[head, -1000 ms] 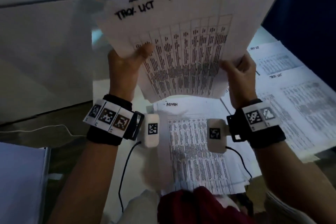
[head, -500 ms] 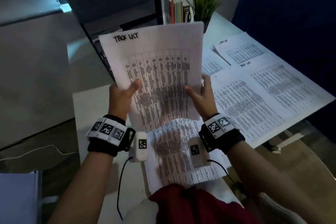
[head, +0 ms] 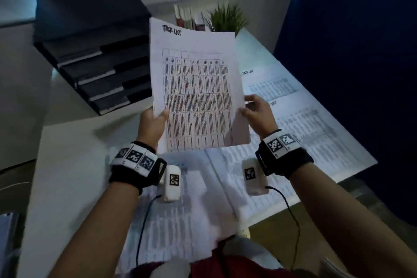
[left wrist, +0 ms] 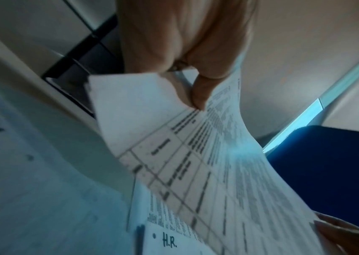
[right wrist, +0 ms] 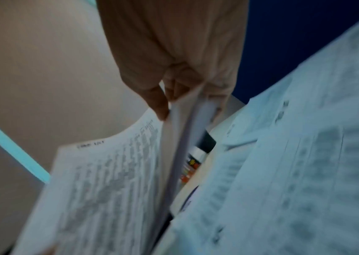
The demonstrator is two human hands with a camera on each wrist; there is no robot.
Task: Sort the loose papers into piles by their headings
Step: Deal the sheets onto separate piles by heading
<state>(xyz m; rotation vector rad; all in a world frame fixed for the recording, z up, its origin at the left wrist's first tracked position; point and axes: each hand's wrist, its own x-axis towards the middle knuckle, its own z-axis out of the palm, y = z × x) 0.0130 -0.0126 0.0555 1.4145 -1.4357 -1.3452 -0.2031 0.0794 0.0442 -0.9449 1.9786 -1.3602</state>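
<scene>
Above desk (head: 74, 165) — sheet (head: 196, 88) between hands (head: 203, 117).

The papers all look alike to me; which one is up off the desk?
The task-list sheet, pinched by the left hand and right hand; the other sheets lie flat on the desk.

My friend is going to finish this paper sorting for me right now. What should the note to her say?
Left hand and right hand both pinch the held sheets, up off the desk; top heading reads roughly "Task List".
Done: sheets with that heading lie on the right pile; another pile lies near you, and an "H.R." sheet lies under the held ones.
Left: lay this sheet on the right pile, then sort the rest.
</scene>
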